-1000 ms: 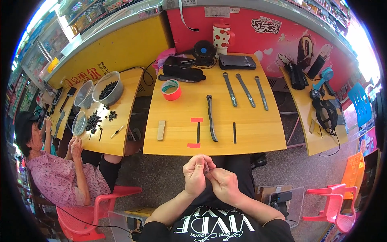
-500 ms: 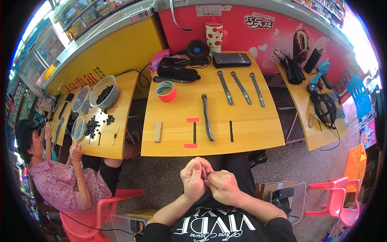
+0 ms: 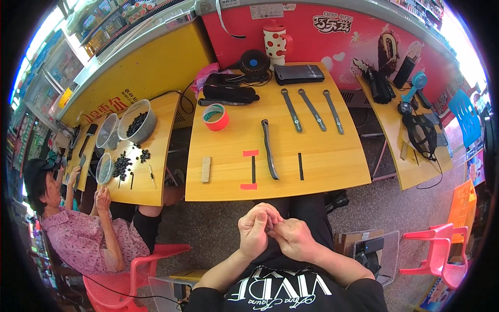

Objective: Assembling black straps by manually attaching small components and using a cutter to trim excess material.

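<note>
Just off the table's front edge, over my lap, my left hand point(image 3: 254, 230) and my right hand point(image 3: 294, 239) meet with fingers curled together. A small sliver of something shows between them; its kind is hidden. Nearest on the table is a dark grey strap point(image 3: 269, 152), slightly bent, with a hole at its far end. It lies between a black strip point(image 3: 253, 170) with red tape point(image 3: 248, 186) at its ends and another black strip point(image 3: 301, 166). A small wooden block point(image 3: 206, 170) stands to the left. Three similar straps point(image 3: 312, 110) lie side by side farther right.
Along the table's back are a red tape roll point(image 3: 216, 117), black pouches point(image 3: 228, 95), a fan point(image 3: 254, 63), a dotted tumbler point(image 3: 274, 46) and a dark case point(image 3: 299, 74). On the left, a person point(image 3: 86, 229) sits at a table with tubs point(image 3: 145, 127) of black pieces.
The view has shifted slightly. My hands stay together with fingers curled, moving barely at all. The straps and block have not moved on the table.
</note>
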A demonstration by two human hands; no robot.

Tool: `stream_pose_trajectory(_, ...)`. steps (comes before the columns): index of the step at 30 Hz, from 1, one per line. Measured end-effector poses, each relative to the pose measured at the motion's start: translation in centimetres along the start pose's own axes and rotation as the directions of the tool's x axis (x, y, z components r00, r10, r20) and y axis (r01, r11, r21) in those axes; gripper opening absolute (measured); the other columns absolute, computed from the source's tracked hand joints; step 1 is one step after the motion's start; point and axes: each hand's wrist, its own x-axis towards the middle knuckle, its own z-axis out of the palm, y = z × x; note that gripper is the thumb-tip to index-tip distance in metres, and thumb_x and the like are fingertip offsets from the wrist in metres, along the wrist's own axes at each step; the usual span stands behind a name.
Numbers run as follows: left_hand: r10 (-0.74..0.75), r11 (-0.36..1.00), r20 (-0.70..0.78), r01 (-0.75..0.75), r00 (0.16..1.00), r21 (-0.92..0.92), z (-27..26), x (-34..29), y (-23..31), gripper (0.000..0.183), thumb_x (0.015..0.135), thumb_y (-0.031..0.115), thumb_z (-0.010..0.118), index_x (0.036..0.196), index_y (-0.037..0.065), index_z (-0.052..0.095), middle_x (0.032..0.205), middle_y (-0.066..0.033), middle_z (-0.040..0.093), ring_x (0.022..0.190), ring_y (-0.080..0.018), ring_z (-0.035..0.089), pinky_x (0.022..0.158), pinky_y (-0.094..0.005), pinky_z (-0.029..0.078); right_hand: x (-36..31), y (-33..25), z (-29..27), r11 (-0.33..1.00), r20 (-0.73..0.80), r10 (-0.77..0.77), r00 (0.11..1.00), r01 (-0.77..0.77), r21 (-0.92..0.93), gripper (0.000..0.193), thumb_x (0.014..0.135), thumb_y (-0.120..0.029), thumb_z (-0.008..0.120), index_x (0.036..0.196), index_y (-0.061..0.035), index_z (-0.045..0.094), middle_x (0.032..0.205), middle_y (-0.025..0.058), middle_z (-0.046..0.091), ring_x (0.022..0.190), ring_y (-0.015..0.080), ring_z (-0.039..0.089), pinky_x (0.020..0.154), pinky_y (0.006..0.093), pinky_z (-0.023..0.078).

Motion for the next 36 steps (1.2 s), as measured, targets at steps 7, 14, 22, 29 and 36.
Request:
stream_pose_trajectory(7,-0.192,0.97,-0.005,0.189,0.981,-0.155,0.4,0.3,0.7,0.032,0.101,0.021,0.045,0.092,-0.003,0.063,0.097,-0.0122,0.065,0.078,-0.0102,0.054,0.072,-0.0232,0.043,0.7,0.5,-2.0,0.951,0.062,0.019,0.998,0.001,-0.31,0.01,0.076,-0.006,0.069,0.08,-0.0035,0.06,0.073,0.0115,0.061,0.067,0.0316,0.06,0.057,0.0402,0.045)
stream_pose_trajectory(14,-0.034,0.971,0.102,0.009,0.994,0.238,-0.3,0.3,1.9,0.015,0.09,0.008,0.061,0.098,-0.003,0.065,0.102,-0.0116,0.065,0.088,-0.0176,0.062,0.079,-0.0284,0.048,0.4,0.1,-1.7,1.0,-0.101,-0.013,0.995,0.015,0.022,0.018,0.077,0.0,0.067,0.092,-0.0014,0.058,0.08,0.015,0.061,0.075,0.0346,0.062,0.064,0.0408,0.049)
stream_pose_trajectory(22,0.009,0.723,0.344,-0.244,0.939,0.647,-1.3,2.1,2.1,0.008,0.085,0.003,0.064,0.091,0.001,0.06,0.077,-0.015,0.06,0.072,-0.0312,0.063,0.062,-0.0352,0.05,1.2,0.6,-5.3,0.995,-0.054,0.095,0.994,-0.097,-0.034,0.033,0.07,-0.009,0.079,0.098,-0.0027,0.063,0.09,0.0119,0.064,0.076,0.0266,0.063,0.064,0.0337,0.05)
stream_pose_trajectory(29,-0.234,0.688,0.575,-0.284,0.784,0.668,-1.0,2.3,1.5,0.014,0.081,0.002,0.061,0.093,-0.002,0.055,0.083,-0.0204,0.06,0.076,-0.0401,0.061,0.062,-0.0433,0.049,2.8,-0.9,-6.5,0.676,0.44,-0.247,0.863,0.479,-0.56,0.054,0.077,-0.013,0.053,0.127,0.0063,0.049,0.095,0.011,0.058,0.079,0.0202,0.055,0.065,0.0306,0.042)
stream_pose_trajectory(36,-0.315,0.75,0.558,-0.159,0.768,0.642,-1.4,4.3,2.5,0.022,0.084,0.012,0.066,0.101,-0.001,0.059,0.087,-0.019,0.061,0.082,-0.037,0.061,0.073,-0.0403,0.049,3.1,1.0,-6.6,0.686,0.453,-0.165,0.876,0.432,-0.586,0.052,0.076,-0.014,0.059,0.125,0.005,0.052,0.076,0.0073,0.057,0.067,0.0182,0.058,0.055,0.0288,0.044)
